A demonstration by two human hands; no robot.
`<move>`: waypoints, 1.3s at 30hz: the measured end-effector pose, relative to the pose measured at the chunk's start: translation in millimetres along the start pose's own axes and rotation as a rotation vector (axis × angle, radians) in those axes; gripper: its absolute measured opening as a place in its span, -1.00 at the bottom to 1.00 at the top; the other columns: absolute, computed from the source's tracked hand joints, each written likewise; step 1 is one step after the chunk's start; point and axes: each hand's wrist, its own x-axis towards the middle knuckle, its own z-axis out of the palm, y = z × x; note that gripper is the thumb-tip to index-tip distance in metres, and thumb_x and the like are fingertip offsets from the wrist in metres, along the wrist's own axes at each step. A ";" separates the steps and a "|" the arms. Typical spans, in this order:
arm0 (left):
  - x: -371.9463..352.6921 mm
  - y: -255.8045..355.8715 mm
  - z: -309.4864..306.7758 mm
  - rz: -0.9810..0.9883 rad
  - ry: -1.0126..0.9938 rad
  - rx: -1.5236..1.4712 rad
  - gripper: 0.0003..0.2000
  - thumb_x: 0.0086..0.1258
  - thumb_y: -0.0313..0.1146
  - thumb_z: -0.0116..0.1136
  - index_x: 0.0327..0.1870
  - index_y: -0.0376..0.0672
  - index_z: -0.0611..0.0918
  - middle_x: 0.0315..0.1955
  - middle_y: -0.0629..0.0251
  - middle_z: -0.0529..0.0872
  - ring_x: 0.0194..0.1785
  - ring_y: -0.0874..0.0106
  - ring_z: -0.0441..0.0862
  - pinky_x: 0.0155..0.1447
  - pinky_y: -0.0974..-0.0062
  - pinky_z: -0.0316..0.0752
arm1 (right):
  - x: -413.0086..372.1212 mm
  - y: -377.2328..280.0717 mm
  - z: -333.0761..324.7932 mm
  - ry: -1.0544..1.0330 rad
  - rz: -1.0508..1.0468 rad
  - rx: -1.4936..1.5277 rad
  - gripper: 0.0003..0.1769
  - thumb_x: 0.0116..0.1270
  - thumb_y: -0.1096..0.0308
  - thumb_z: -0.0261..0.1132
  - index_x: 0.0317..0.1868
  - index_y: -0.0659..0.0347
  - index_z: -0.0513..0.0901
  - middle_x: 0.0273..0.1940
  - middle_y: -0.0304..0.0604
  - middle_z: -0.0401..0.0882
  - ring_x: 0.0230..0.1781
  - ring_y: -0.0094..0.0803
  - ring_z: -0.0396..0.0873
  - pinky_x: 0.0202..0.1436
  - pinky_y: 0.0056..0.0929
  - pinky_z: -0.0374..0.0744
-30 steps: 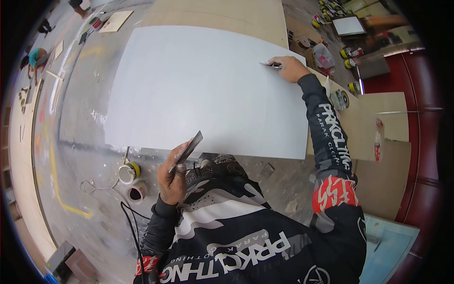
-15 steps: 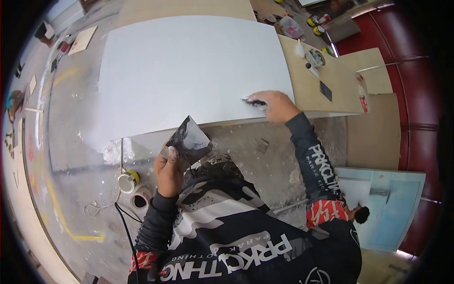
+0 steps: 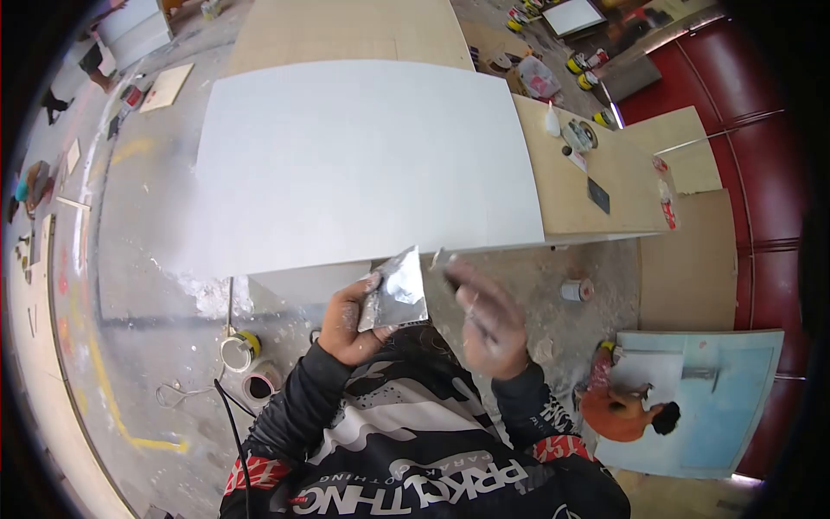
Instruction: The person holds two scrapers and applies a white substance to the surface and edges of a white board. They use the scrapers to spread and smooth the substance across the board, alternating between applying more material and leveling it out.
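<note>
A flat square metal plate [image 3: 399, 298] with whitish paste on it lies in my left hand [image 3: 350, 324], whose fingers and thumb pinch its left edge. My right hand [image 3: 494, 324] is just to the right of the plate, a small gap between them. Its fingers are closed on a small putty spreader [image 3: 442, 259], blurred and mostly hidden by the fingers. Beyond both hands is a large white-coated panel [image 3: 363, 164], its near edge a little past the plate.
Right of the panel, a wooden board [image 3: 562, 203] carries a white bottle [image 3: 552, 119], a power tool [image 3: 579, 134] and a dark flat pad [image 3: 598, 195]. Cans [image 3: 240, 349] and a cable [image 3: 232, 402] are on the floor at left. A person [image 3: 618, 411] works at a light-blue panel [image 3: 735, 398].
My right hand has left the panel's surface, coming back toward my body beside the plate. My left hand has shifted right and slightly down, with the plate tilted differently.
</note>
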 end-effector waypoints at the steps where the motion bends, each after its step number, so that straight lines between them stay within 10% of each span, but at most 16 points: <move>1: 6.6 1.1 2.8 0.043 -0.073 0.124 -0.73 0.42 -0.33 0.05 0.09 -0.16 0.51 -0.06 0.30 0.67 0.00 0.37 0.66 0.10 0.40 0.60 | 7.0 3.2 3.4 -0.025 -0.103 0.066 -0.20 -0.05 0.81 0.14 0.27 0.05 0.49 0.19 0.06 0.49 0.28 0.02 0.44 0.34 -0.11 0.43; 7: 9.4 71.8 88.9 0.382 -0.098 0.012 -0.56 0.38 -0.33 0.05 0.24 -0.33 0.41 0.05 0.05 0.61 0.09 0.24 0.62 0.25 0.24 0.50 | 47.1 83.1 -42.2 -0.499 -0.093 -0.497 -0.42 0.15 0.60 0.21 0.22 0.03 0.56 0.13 -0.02 0.51 0.24 -0.06 0.46 0.28 -0.12 0.49; 17: 31.3 45.7 86.4 0.699 0.162 0.068 -0.58 0.38 -0.32 0.06 0.21 -0.31 0.45 0.07 0.10 0.62 0.11 0.23 0.60 0.26 0.23 0.47 | 233.4 332.9 -54.4 -0.135 0.255 -0.654 -0.51 0.21 0.50 0.02 0.18 0.25 0.52 0.16 0.07 0.52 0.17 -0.02 0.49 0.25 -0.21 0.47; 24: 25.6 13.8 52.3 0.749 0.340 -0.091 -0.62 0.39 -0.31 0.01 0.18 -0.28 0.49 0.06 0.15 0.64 0.12 0.25 0.60 0.26 0.19 0.45 | 285.1 329.0 -42.7 -0.570 0.405 -0.735 -0.53 0.22 0.39 0.04 0.16 0.13 0.57 0.13 0.11 0.55 0.17 0.00 0.51 0.23 -0.13 0.49; 39: 24.2 9.8 58.8 0.590 0.261 -0.056 -0.66 0.39 -0.34 0.02 0.12 -0.28 0.54 0.01 0.17 0.67 0.09 0.25 0.62 0.25 0.22 0.46 | 225.4 313.7 -79.9 -0.663 0.256 -0.631 -0.48 0.13 0.51 0.04 0.11 -0.01 0.63 0.06 0.02 0.62 0.07 -0.04 0.56 0.16 -0.23 0.50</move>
